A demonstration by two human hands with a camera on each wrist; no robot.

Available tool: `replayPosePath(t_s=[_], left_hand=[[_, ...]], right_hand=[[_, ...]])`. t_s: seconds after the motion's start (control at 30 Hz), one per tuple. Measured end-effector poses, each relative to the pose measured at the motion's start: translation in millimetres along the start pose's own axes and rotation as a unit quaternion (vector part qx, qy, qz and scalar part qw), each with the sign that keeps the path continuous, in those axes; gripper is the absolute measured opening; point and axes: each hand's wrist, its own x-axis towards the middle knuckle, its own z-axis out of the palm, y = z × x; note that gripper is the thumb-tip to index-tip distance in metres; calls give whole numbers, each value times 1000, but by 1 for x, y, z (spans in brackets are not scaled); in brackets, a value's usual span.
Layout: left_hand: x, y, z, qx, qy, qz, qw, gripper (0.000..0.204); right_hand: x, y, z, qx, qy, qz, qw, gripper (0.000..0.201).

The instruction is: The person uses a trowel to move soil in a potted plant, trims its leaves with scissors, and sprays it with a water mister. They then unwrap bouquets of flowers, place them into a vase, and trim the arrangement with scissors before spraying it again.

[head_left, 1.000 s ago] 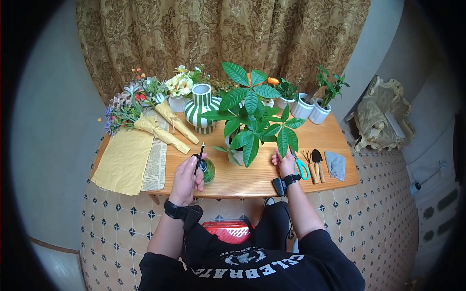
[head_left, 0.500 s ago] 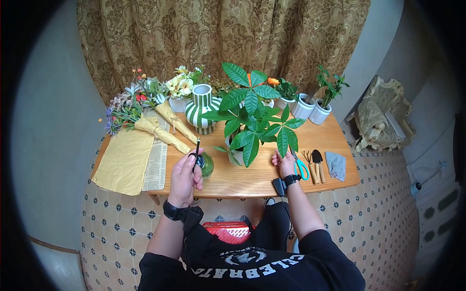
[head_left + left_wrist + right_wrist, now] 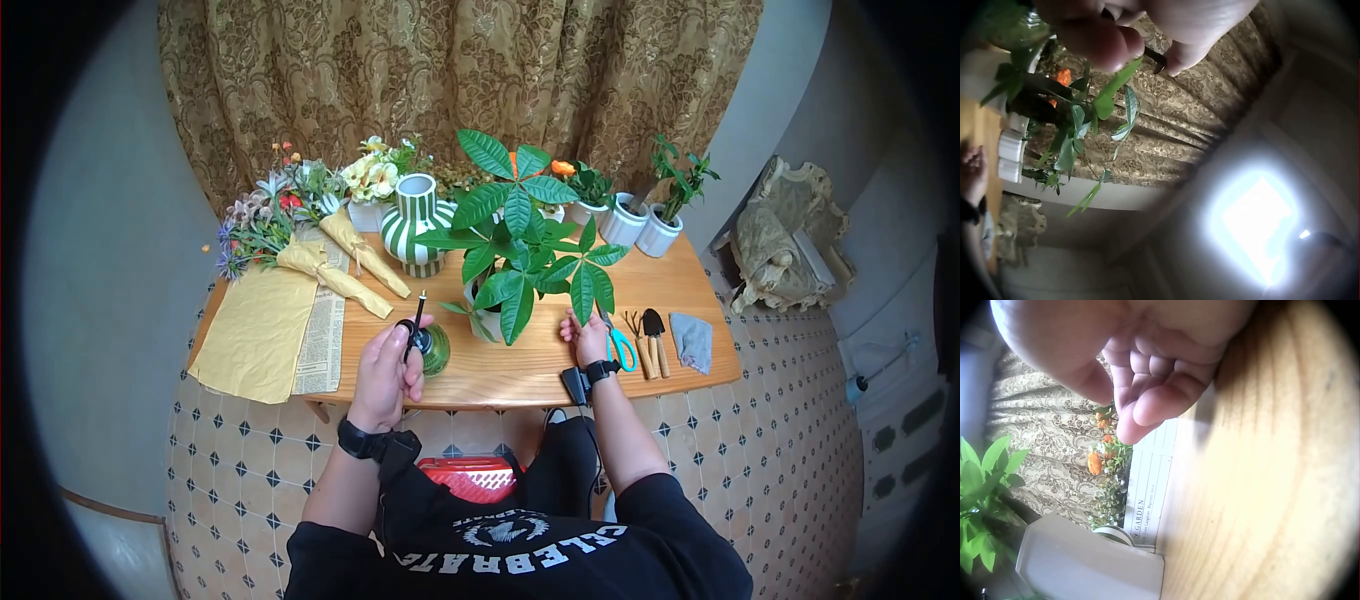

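In the head view my left hand grips the black sprayer head of a green glass spray bottle, its thin nozzle pointing up. The left wrist view has the curled fingers and thumb close, with blurred green glass at top left. A leafy green potted plant stands in a white pot, right of the bottle. My right hand rests on the table beside teal-handled scissors, fingers loosely curled around nothing. The right wrist view shows its palm near the wood.
Yellow wrapping paper, newspaper and wrapped bouquets lie left. Behind stand a green-striped vase and several white pots, one small plant among them. A small shovel, rake and grey cloth lie right.
The spray bottle and my left hand swing slightly left, then back right, and the nozzle leans a little more to the right now. My right hand and the plant have stayed put.
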Motion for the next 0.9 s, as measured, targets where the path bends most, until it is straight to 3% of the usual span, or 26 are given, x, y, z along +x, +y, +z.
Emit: replayPosePath(t_s=[0.5,0.6,0.9], left_hand=[[-5,-3,8,50,-63,-56,995,36],[-6,-2,8,30,-86,-50,995,37],[-23,11,31,109,-198,-127,966,38]], right_hand=[[-3,-4,5,-5,13,1,1000,12],[-5,-7,7,-4,19,-1,1000,12],[-5,-8,9,-10,28,4,1000,11]])
